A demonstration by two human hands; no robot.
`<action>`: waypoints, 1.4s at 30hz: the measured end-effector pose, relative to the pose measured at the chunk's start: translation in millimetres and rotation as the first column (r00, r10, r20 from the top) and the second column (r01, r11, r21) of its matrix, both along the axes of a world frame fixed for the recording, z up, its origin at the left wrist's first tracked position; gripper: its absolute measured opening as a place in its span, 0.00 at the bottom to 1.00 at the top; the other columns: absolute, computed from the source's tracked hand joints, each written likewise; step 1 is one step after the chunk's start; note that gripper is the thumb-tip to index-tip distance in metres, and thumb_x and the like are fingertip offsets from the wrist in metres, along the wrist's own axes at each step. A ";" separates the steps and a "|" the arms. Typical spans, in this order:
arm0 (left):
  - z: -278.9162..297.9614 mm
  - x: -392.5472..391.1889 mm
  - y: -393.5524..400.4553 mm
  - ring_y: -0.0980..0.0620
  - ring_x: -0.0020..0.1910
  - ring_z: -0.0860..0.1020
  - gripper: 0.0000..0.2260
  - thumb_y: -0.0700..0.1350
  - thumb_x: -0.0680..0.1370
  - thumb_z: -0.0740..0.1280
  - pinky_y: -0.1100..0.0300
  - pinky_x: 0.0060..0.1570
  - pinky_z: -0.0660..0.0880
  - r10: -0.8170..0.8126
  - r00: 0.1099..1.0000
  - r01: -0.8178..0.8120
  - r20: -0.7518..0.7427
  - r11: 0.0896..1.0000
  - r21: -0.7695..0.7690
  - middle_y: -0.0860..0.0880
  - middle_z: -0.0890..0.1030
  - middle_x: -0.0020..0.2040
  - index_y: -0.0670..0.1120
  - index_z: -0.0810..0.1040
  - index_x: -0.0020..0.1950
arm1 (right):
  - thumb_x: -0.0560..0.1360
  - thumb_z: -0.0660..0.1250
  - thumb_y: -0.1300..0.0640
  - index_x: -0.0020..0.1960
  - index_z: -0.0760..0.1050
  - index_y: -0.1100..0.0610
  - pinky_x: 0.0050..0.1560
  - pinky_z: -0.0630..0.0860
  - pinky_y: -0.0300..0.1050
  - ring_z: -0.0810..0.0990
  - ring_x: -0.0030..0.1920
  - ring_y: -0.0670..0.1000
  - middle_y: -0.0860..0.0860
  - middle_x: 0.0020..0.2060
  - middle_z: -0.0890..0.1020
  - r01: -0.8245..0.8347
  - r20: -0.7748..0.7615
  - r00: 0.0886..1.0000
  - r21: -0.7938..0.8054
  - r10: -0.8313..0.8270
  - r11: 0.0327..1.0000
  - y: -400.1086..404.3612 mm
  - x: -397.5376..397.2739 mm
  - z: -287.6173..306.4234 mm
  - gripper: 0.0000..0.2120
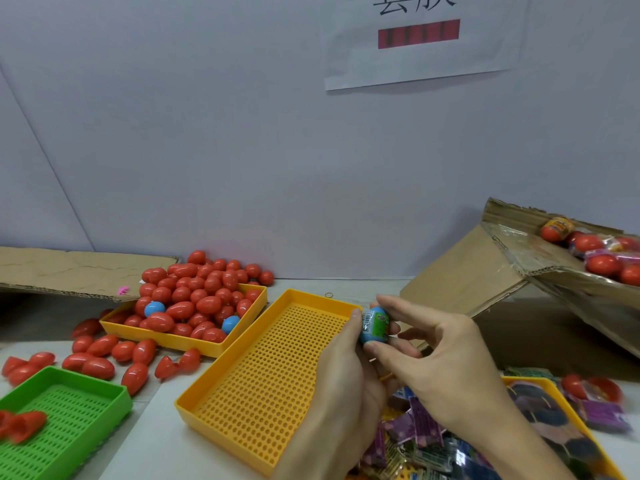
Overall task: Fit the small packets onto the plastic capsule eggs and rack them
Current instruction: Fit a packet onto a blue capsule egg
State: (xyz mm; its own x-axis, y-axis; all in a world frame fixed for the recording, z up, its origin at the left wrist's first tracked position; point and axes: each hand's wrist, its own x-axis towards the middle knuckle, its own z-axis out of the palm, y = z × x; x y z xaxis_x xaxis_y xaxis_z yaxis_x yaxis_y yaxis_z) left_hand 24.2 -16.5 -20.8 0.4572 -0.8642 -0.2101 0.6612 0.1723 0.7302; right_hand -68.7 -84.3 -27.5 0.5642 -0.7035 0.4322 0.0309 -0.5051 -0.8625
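Holding a blue capsule egg [374, 325] between both hands, the person worked just above the far right corner of an empty perforated yellow tray [273, 372], which lay slanted across the middle of the counter [166, 441] with bare surface along its near left side. The left hand [346, 372] came up from below with its fingers curled round the egg, thumb tip against its left side; the right hand [446, 362] pinched it from the right, fingers bent over the top and thumb under it. A green printed packet [379, 322] was wrapped about the egg's middle, its lettering too small and blurred to read. The egg stood roughly upright, long axis running near to far, blue showing at both ends of the sleeve. Behind the tray to the left, a second yellow tray [180, 341] was heaped with red eggs [194, 292] and two blue ones, with more red eggs spilled over the counter beside a green tray [69, 414]. Loose packets [419, 431] in purple, green and blue lay piled under the right wrist. A tilted cardboard box [485, 271] crowded the right side, holding wrapped red eggs. On the wall a paper sheet [422, 39] carried large black characters, cut off at the top edge, above a red and dark striped bar.
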 end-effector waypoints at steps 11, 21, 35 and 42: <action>-5.5 10.8 -1.3 0.48 0.40 0.84 0.11 0.47 0.80 0.66 0.60 0.35 0.80 0.131 0.834 -0.159 0.536 0.987 0.007 0.41 0.84 0.43 0.40 0.82 0.50 | 0.70 0.76 0.49 0.54 0.69 0.25 0.51 0.75 0.30 0.75 0.54 0.31 0.30 0.53 0.79 0.093 -0.098 0.989 -0.147 -0.109 0.985 3.9 -0.9 5.7 0.24; 5.3 4.1 4.9 0.41 0.35 0.82 0.19 0.47 0.84 0.58 0.53 0.35 0.82 0.034 0.993 -0.027 0.112 0.998 -0.056 0.33 0.82 0.38 0.31 0.78 0.53 | 0.66 0.80 0.55 0.53 0.78 0.33 0.51 0.78 0.32 0.81 0.53 0.37 0.32 0.50 0.82 0.067 -0.003 0.998 -0.033 -0.067 0.997 1.3 2.6 3.9 0.23; 4.8 8.5 3.2 0.45 0.32 0.82 0.15 0.45 0.71 0.72 0.59 0.33 0.81 0.135 0.961 -0.104 0.240 0.985 -0.138 0.37 0.83 0.37 0.35 0.79 0.50 | 0.72 0.63 0.63 0.65 0.75 0.63 0.51 0.82 0.41 0.83 0.57 0.55 0.59 0.58 0.83 -0.526 0.546 0.820 0.604 0.170 0.599 -3.9 4.1 2.0 0.21; 6.9 7.5 4.7 0.45 0.34 0.83 0.10 0.44 0.75 0.70 0.59 0.33 0.81 0.121 0.956 -0.099 0.269 0.991 -0.093 0.38 0.84 0.38 0.36 0.81 0.48 | 0.71 0.65 0.64 0.63 0.77 0.60 0.58 0.80 0.46 0.83 0.57 0.54 0.57 0.57 0.84 -0.463 0.506 0.851 0.598 0.140 0.655 -3.5 5.3 2.0 0.20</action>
State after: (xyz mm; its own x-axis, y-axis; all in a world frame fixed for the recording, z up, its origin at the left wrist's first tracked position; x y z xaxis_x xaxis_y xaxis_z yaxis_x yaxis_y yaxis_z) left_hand 31.7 -11.8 -14.0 0.5805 -0.8142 0.0021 0.4121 0.2960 0.8617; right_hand -63.4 -87.7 -25.5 0.6986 -0.7028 0.1341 0.4741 0.3144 -0.8224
